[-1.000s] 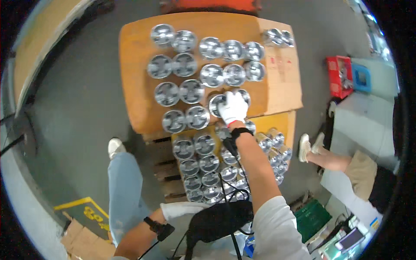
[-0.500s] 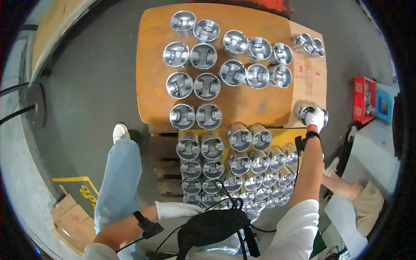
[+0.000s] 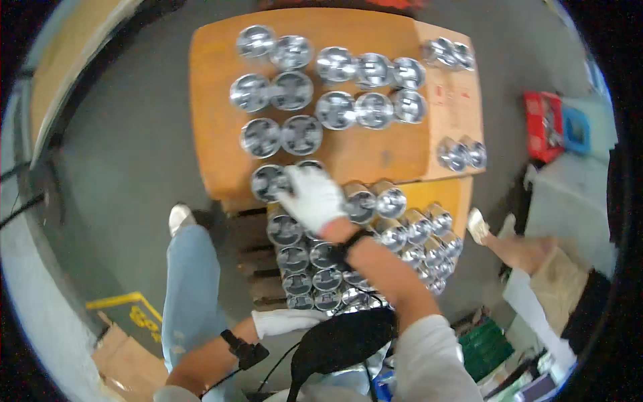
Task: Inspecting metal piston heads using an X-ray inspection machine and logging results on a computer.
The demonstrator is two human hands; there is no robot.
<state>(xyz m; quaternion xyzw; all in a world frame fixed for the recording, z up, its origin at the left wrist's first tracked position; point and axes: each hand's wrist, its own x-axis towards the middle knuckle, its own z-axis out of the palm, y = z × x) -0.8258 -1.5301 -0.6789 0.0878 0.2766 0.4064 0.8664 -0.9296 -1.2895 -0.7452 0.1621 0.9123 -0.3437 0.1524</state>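
My right hand (image 3: 311, 197), in a white glove, reaches over the near-left corner of the orange-brown board. Its thumb and fingers are apart, somewhat blurred, around the side of a metal piston (image 3: 310, 164) that it largely covers. Just left of the fingertips stands another piston (image 3: 268, 183), hollow end up. My left hand (image 3: 288, 322), also white-gloved, is held low near my body with its fingers stretched toward the right. The black pouch (image 3: 341, 345) is beside its fingertips. Nothing shows in the left hand.
Several pistons stand in rows on the board (image 3: 365, 147). Two pistons (image 3: 462, 154) lie at the right on a cardboard sheet (image 3: 455, 120). Packed pistons (image 3: 293, 258) fill a lower pallet nearer me. A red bin (image 3: 543, 127) and another person's leg (image 3: 522, 253) are at the right.
My right hand has let go of a piston on the cardboard at the right and swung left to the board's near-left pistons. Two pistons now show where it was. My view has shifted slightly.
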